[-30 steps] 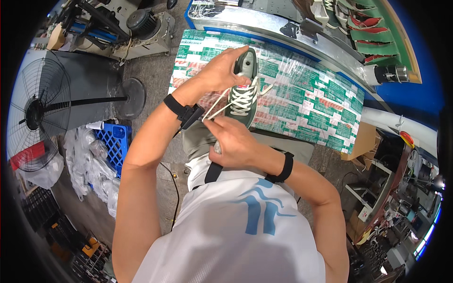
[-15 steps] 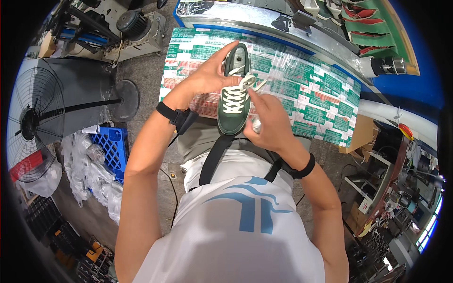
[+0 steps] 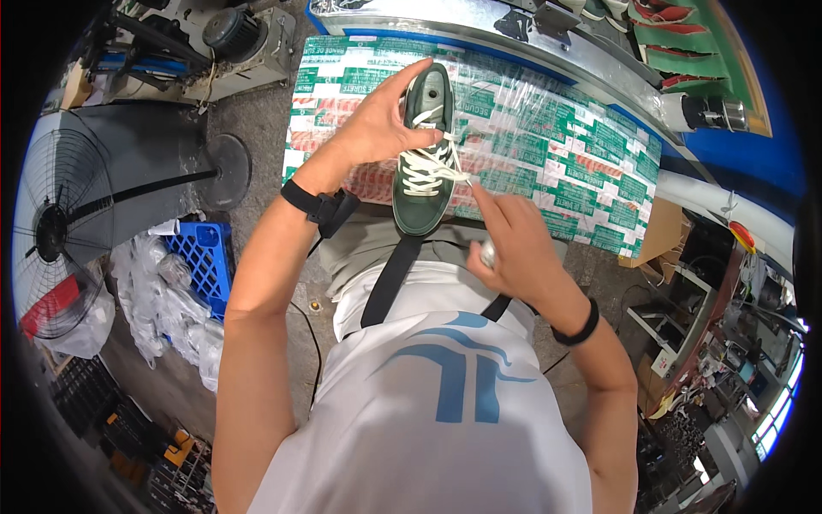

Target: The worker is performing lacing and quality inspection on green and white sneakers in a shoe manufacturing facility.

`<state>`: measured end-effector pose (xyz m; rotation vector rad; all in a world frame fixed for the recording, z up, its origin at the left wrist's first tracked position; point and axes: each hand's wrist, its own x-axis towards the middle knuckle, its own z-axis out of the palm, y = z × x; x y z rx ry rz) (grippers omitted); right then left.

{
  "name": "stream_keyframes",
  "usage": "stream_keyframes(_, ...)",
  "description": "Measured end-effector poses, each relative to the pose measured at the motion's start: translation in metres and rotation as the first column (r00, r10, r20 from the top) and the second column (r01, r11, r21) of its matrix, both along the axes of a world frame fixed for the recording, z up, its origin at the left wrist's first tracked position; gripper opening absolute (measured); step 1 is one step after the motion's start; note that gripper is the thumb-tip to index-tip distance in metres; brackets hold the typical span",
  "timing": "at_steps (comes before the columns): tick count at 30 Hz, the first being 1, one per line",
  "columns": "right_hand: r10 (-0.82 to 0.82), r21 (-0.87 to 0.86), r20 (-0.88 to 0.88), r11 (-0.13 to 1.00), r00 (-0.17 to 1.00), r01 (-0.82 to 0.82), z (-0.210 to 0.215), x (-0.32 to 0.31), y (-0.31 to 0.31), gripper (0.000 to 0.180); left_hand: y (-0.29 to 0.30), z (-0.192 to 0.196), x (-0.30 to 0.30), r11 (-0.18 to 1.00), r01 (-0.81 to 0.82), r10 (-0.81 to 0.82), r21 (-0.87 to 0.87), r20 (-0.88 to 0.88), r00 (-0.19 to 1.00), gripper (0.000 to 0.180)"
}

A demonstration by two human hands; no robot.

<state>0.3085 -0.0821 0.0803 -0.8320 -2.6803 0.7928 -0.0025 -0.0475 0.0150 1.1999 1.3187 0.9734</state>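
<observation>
A dark green sneaker (image 3: 417,212) with white laces (image 3: 421,171) points its toe toward me, above the near edge of a taped surface. My left hand (image 3: 377,128) grips it from the left, the thumb lying across the tongue and laces and the fingers along the far side near the heel. In my right hand (image 3: 518,244) is a small hook tool with a pale rounded handle (image 3: 487,254); its thin tip reaches past my index finger. A loop of lace is stretched to the right of the shoe toward that tip. My fingers hide most of the tool.
Under the shoe is a surface covered in green-and-white printed tape (image 3: 548,163). A metal conveyor edge (image 3: 479,30) runs beyond it, with red shoe parts (image 3: 685,51) on a green rack at far right. On the left stand a fan (image 3: 53,231) and a blue crate (image 3: 205,265).
My right hand has moved right, away from the shoe, drawing a lace loop out to the side. The left hand still holds the sneaker in nearly the same place.
</observation>
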Motion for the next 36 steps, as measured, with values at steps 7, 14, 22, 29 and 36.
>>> stream_keyframes(7, -0.062, -0.103, -0.067, 0.993, 0.996, 0.055, -0.003, 0.026, -0.025, 0.084, 0.002, -0.001, -0.009, 0.999, 0.035, -0.035, 0.001, -0.027, 0.999, 0.115)
stream_keyframes(14, -0.130, -0.022, -0.204, 0.992, 0.970, 0.128, -0.051, -0.039, 0.008, 0.082, 0.001, 0.002, 0.004, 0.999, 0.014, -0.011, 0.044, -0.052, 0.999, 0.113)
stream_keyframes(22, -0.074, -0.025, -0.111, 0.997, 0.991, 0.072, -0.020, -0.009, -0.016, 0.082, -0.001, -0.002, 0.000, 1.000, -0.011, 0.011, 0.012, -0.016, 1.000, 0.110)
stream_keyframes(29, 0.010, 0.131, -0.153, 0.991, 0.988, 0.010, -0.029, -0.057, -0.002, 0.083, 0.000, -0.012, -0.010, 0.998, 0.056, -0.056, 0.016, 0.002, 0.998, 0.113)
stream_keyframes(36, 0.009, 0.071, -0.193, 0.997, 0.981, 0.005, -0.041, -0.065, -0.001, 0.076, -0.004, -0.005, -0.007, 0.998, 0.062, -0.062, 0.020, 0.004, 0.998, 0.114)
